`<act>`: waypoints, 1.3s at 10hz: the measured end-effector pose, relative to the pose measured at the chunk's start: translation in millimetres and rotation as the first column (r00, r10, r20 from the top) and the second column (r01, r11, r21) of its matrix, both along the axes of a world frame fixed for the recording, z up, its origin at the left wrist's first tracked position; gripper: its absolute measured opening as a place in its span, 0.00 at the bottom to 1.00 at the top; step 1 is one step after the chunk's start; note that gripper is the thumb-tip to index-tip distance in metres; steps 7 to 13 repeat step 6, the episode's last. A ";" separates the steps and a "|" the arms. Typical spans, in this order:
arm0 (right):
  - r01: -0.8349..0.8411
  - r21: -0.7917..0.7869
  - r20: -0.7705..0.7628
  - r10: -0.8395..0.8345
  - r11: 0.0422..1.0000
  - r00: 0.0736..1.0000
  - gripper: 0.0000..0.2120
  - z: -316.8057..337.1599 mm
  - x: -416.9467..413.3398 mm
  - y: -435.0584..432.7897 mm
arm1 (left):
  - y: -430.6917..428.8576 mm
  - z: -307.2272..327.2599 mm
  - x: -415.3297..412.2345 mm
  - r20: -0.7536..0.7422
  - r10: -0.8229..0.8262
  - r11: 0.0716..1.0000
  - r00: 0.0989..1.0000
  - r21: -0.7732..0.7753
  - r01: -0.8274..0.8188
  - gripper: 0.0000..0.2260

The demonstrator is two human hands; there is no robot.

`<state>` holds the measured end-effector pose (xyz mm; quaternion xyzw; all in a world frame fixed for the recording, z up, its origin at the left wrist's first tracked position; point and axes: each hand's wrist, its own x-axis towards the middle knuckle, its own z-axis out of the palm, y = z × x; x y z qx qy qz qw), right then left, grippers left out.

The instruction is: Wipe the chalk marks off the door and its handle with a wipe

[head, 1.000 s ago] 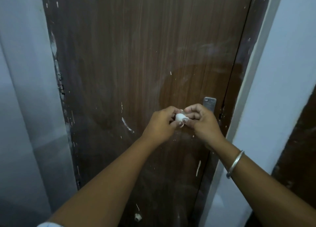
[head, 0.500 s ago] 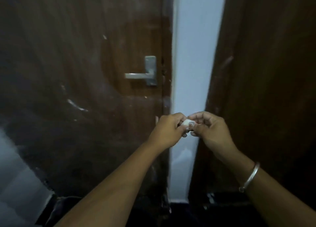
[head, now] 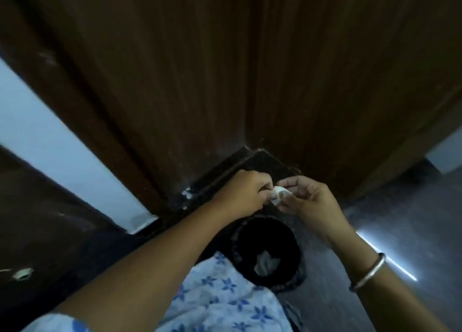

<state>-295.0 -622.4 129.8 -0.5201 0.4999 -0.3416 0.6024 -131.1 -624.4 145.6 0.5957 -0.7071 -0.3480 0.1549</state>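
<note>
Seen from above, both hands meet just above the far rim of a round black bin (head: 298,255), and between them is the wipe (head: 278,194), squeezed into a small white wad. The left hand (head: 240,194) comes in from the bin's left side with its fingers curled tight and its fingertips pinching the wad's left edge. The right hand (head: 308,203) comes in from the bin's right side; its thumb and bent first fingers pinch the wad's other edge, and the remaining fingers are loosely curled beneath. The wad thus sits at the fingertips of both hands, not in either palm, in the air over the bin's far edge and clear of the rim.

Down in the bin lies a pale crumpled scrap (head: 266,263). A metal bangle (head: 369,273) circles the right wrist, out to the bin's right. On the near side of the bin, partly over its edge, hangs pale blue cloth with a darker blue flower print (head: 225,301).

Beyond the bin, dark brown wooden panels (head: 175,81) rise and meet in a corner directly behind it. A few white specks (head: 186,195) dot the dark base to the bin's far left. Further left a strip of pale wall (head: 62,151) runs between brown surfaces, and the nearest of those carries a small white chip (head: 23,274). To the bin's right lies grey floor (head: 405,221), crossed by a thin bright streak of light (head: 390,258).
</note>
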 end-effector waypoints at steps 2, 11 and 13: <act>0.097 0.070 -0.143 -0.086 0.993 0.986 0.06 -70.3 -66.4 0.9 | -15.9 -59.3 -74.7 0.222 -0.245 0.942 0.944 0.286 0.177 0.09; -0.161 0.129 -0.473 0.203 0.978 0.857 0.15 -123.5 -57.1 -18.7 | -13.2 -92.3 -29.1 0.157 -0.110 0.865 0.981 0.502 0.017 0.21; -0.161 0.129 -0.473 0.203 0.978 0.857 0.15 -123.5 -57.1 -18.7 | -13.2 -92.3 -29.1 0.157 -0.110 0.865 0.981 0.502 0.017 0.21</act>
